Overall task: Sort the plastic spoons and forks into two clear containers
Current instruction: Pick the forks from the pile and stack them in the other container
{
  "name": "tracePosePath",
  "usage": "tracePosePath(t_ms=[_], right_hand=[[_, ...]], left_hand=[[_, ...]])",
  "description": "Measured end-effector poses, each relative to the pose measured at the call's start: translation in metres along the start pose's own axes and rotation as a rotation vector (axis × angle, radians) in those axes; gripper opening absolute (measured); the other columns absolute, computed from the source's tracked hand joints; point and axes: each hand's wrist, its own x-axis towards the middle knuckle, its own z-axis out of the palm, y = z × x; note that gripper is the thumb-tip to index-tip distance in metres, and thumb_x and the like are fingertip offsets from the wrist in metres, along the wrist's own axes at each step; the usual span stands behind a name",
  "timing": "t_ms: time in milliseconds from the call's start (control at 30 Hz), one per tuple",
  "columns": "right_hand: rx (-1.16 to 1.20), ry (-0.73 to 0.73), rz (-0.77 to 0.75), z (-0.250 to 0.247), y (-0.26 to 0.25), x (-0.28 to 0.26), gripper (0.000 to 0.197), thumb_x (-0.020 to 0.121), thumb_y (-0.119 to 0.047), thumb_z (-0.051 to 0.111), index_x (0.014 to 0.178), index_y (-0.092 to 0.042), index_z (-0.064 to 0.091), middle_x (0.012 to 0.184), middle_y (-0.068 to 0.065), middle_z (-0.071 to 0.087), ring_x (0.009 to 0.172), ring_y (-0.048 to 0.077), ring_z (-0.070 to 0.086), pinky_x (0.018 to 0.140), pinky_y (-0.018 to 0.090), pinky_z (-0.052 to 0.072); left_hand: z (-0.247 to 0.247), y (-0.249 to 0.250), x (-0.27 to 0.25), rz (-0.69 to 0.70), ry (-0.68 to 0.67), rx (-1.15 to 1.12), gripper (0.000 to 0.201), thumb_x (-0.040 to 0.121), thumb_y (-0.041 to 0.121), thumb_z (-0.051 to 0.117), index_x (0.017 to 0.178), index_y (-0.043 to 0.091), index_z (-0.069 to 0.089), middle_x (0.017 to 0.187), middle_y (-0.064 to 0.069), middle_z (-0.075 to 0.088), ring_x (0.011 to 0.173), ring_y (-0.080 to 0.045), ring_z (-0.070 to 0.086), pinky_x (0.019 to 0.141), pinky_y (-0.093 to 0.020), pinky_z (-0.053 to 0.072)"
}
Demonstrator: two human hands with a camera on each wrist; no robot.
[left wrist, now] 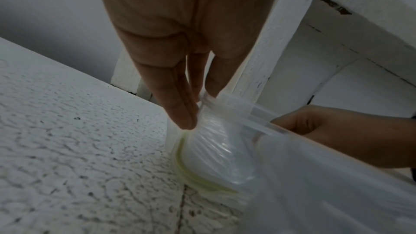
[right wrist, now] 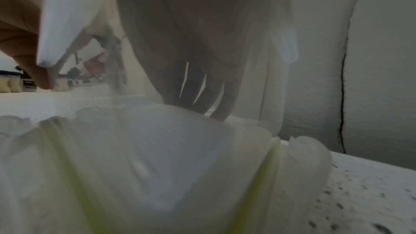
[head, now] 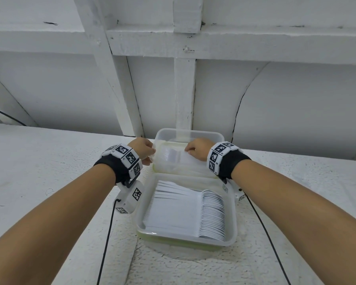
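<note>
A: Which step does this look like?

B: Late in the sort, by the look of it. The near container (head: 230, 223) sits open on the rough white surface (head: 39, 171), with white plastic spoons (head: 213, 214) nested in a neat row, bowls to the right. The far container (head: 190, 138) lies just behind it, touching or nearly so, and both hands are at it.

A: What are the hands doing?

B: The left hand (head: 143, 150) pinches the clear rim at the container's left end, thumb against fingers (left wrist: 180, 106). The right hand (head: 197, 149) has its fingers curled down over a bundle of white cutlery (head: 173, 156) inside; whether those are the forks is too blurred to tell.

A: And the next move?

B: Probably settling that bundle flat and letting go, while the left hand steadies the box.

A: Materials?

B: Thin, translucent, slightly flexible plastic boxes, rounded corners, a yellow-green seal under the rim (left wrist: 180, 159). The cutlery is smooth, light and slippery; the surface is coarse, cracked, painted white.
</note>
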Motion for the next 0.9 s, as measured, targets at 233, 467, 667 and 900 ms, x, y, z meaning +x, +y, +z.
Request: tracePosePath(t_ms=[233,467,667,900], right_hand=[[-0.005,-0.003,-0.003,-0.008,0.001,-0.015,0.037,0.1,-0.015,0.033,0.131,-0.005,0.052,0.138,0.008,0.05,0.126,0.025,0.045,0.105,0.031,0.033],[0.025,0.107,-0.103,-0.056,0.012,-0.091,0.035,0.1,-0.021,0.038,0.13,-0.012,0.054,0.133,0.004,0.055,0.123,0.021,0.048,0.1,0.027,0.034],[-0.021,0.066,-0.16,-0.064,0.036,-0.194,0.033,0.099,-0.024,0.042,0.127,-0.017,0.057,0.129,-0.002,0.058,0.108,0.013,0.054,0.086,0.017,0.032],[0.004,0.01,-0.074,-0.013,0.089,-0.291,0.031,0.098,-0.026,0.044,0.124,-0.019,0.059,0.124,-0.003,0.062,0.09,0.003,0.048,0.08,0.015,0.033]], left_hand=[[-0.009,0.002,-0.009,0.013,0.022,0.09,0.028,0.096,0.019,0.048,0.116,0.002,0.059,0.103,-0.014,0.064,0.088,-0.024,0.06,0.08,-0.033,0.052],[-0.028,0.039,-0.059,0.256,0.212,0.276,0.033,0.098,0.022,0.044,0.123,0.005,0.057,0.126,-0.012,0.058,0.115,-0.025,0.052,0.085,-0.024,0.034],[0.02,0.084,-0.129,0.54,0.131,0.161,0.025,0.096,0.022,0.048,0.116,0.013,0.06,0.105,-0.003,0.066,0.092,-0.015,0.056,0.083,-0.027,0.044],[0.138,0.097,-0.207,0.645,-0.239,0.326,0.019,0.095,0.022,0.048,0.104,0.014,0.062,0.095,0.002,0.067,0.08,-0.009,0.061,0.071,-0.013,0.044]])
